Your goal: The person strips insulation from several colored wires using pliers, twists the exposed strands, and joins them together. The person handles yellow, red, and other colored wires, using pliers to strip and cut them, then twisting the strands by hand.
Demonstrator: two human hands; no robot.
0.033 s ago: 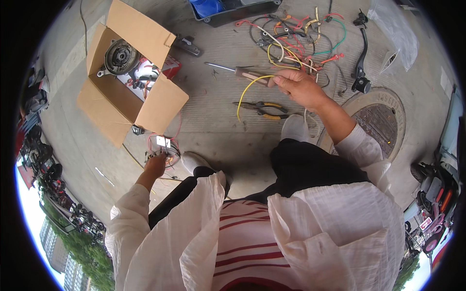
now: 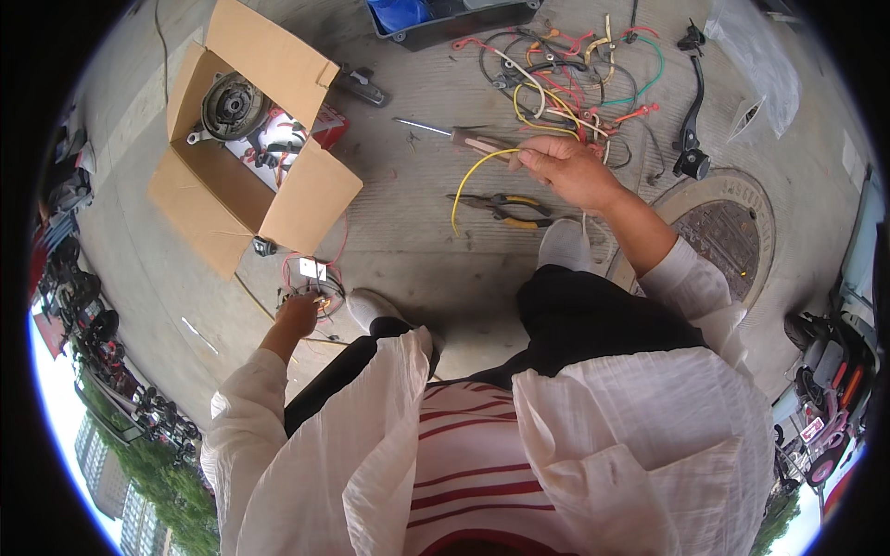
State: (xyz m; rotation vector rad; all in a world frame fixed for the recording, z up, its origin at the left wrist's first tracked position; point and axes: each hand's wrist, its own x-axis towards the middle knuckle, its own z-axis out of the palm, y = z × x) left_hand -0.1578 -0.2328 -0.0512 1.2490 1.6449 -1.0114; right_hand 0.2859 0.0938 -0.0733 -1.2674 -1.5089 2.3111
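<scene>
My right hand is closed, pinching a yellow wire. The wire's loose end curves down left of the pliers, which lie with yellow-and-black handles on the concrete. Just beyond my fingers is a screwdriver with a brownish handle. A tangle of red, yellow, white, black and green wires spreads past it. My left hand is low by my left shoe, its fingers closed on a coil of thin wires with a white tag. Its fingertips are partly hidden.
An open cardboard box at the left holds a round metal wheel hub. A black tray stands at the far edge. A brake lever, a clear plastic bag and a round manhole cover are at the right.
</scene>
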